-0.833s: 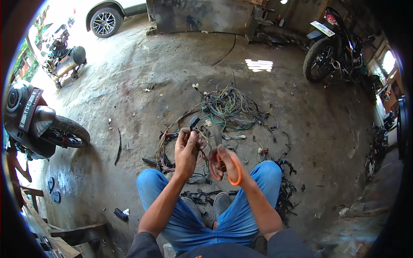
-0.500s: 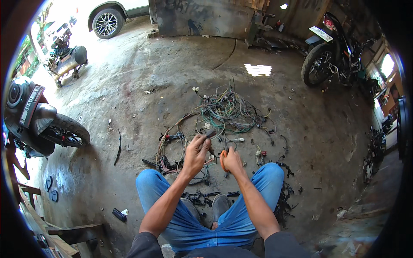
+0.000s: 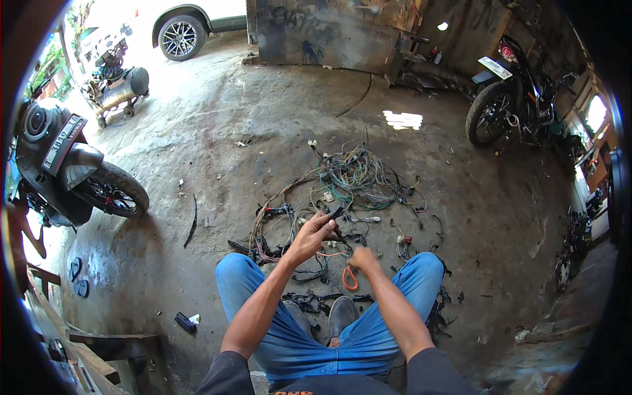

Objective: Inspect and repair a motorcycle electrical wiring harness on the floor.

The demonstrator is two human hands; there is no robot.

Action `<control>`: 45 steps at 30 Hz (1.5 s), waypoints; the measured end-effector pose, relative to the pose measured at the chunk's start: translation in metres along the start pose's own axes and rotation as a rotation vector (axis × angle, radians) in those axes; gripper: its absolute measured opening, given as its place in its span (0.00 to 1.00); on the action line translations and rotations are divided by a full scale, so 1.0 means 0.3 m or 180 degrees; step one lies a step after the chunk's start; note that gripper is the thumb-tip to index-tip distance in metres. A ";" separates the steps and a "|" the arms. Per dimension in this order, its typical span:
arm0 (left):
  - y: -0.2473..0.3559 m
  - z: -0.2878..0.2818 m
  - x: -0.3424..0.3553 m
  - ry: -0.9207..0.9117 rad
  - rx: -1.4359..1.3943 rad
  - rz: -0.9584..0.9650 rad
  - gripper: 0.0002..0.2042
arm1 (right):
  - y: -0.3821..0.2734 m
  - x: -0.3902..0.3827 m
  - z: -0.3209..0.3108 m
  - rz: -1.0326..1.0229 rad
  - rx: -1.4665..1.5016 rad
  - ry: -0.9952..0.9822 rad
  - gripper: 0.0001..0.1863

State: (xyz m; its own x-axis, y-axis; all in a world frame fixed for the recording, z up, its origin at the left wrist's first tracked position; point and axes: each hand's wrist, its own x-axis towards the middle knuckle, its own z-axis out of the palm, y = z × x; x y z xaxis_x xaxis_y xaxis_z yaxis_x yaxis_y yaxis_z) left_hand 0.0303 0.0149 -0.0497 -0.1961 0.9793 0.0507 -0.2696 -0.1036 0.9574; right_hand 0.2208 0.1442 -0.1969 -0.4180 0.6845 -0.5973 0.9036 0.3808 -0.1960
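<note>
One dark motorcycle stands well to the left of the heap of coloured wires in the head view; a second motorcycle stands beyond the heap, to its right. Farther off, behind the heap, are a dark metal panel and, left of that, a car wheel. A black strip lies left of the heap; black scraps lie on its near side, by the person's shoes. The left hand hides some loose wiring just before the heap. Beyond the heap to the left, a compressor bears a cylindrical tank, its contents hidden. The dark cable, black at its tip and slender, is raised at the heap's near edge, pinched between the left fingers. The right hand, nearer the person than the heap, has its fingers curled round an orange-handled tool; one loop projects below, and the working end cannot be made out.
</note>
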 end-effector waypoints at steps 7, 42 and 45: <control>-0.038 -0.065 -0.003 0.0386 -0.0144 0.0143 0.15 | -0.260 -0.326 -0.391 -0.2391 0.3352 0.0631 0.18; -0.060 -0.082 0.009 0.0382 0.0869 -0.0297 0.14 | -0.335 -0.378 -0.308 -0.1780 0.3638 0.1177 0.13; -0.040 -0.065 0.012 0.0291 0.1363 -0.0302 0.16 | -0.301 -0.354 -0.318 -0.1937 0.3228 0.1386 0.10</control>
State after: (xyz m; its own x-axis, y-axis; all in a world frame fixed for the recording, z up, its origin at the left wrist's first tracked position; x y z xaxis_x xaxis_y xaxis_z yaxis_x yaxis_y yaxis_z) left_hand 0.0144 0.0164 -0.0667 -0.2769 0.9596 -0.0498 0.1206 0.0862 0.9890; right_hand 0.1747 0.0963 -0.0415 -0.6125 0.7877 0.0669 0.1389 0.1906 -0.9718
